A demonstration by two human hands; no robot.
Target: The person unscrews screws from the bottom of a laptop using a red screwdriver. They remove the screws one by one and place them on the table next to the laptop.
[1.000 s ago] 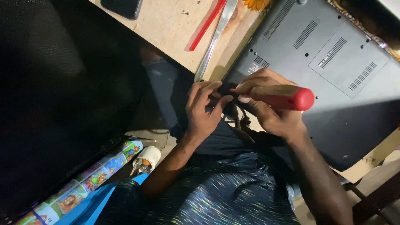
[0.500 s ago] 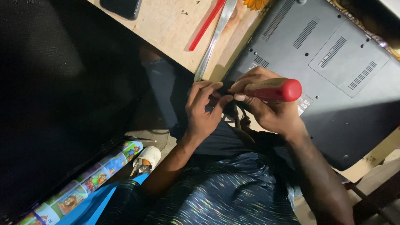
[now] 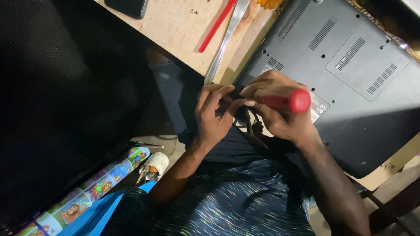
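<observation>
Right hand point(image 3: 280, 116) wrapped round red-handled screwdriver point(image 3: 284, 99), handle butt pointing away to R, shaft running L toward left hand point(image 3: 214, 113). L fingertips pinched at tip, prob. steadying it; tip itself hidden. Upturned grey laptop point(image 3: 350, 65) just beyond both hands.

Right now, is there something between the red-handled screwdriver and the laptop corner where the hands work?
Nothing visible blocks it. The right hand holds the red-handled screwdriver at the near corner of the overturned laptop, and the left hand touches its tip end, which the fingers hide.
</observation>
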